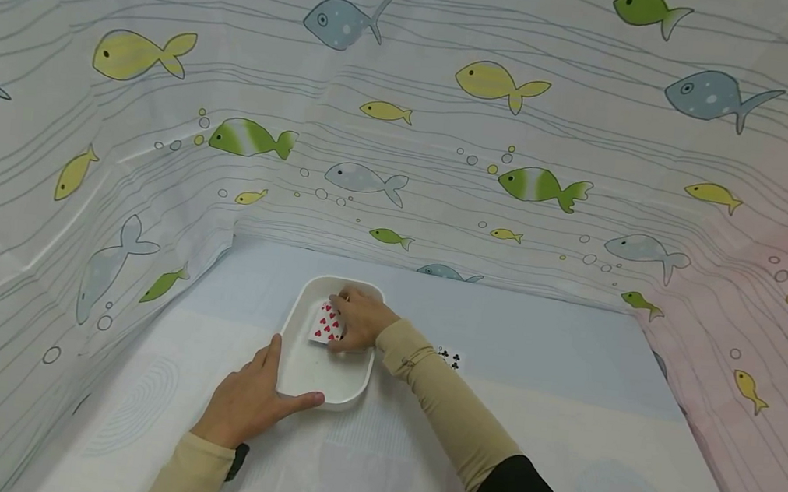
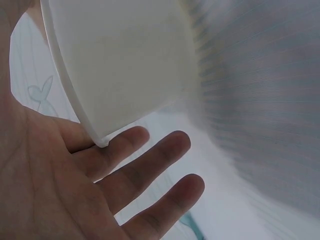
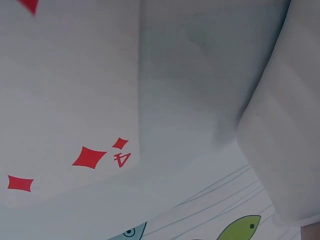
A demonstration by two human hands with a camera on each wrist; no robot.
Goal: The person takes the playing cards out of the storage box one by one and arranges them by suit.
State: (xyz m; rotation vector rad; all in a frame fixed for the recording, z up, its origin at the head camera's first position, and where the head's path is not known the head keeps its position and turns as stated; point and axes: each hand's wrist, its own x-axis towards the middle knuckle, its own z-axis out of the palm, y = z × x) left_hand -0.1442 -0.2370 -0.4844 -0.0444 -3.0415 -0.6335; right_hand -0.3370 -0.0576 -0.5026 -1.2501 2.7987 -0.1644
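Fish-print cloth [image 1: 405,122] behind tray [image 1: 298,374], club card [image 1: 450,358] beside sleeve [image 1: 450,407].

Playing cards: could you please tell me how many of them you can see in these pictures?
3: a hearts card under the right hand in the white tray, a clubs card behind the right sleeve, a four of diamonds in the right wrist view. More may be hidden.

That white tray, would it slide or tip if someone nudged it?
The white tray looks like thin, smooth plastic, so probably light and apt to slide on the cloth. The left hand rests against its rim, perhaps steadying it. Its low, wide shape makes tipping unlikely.
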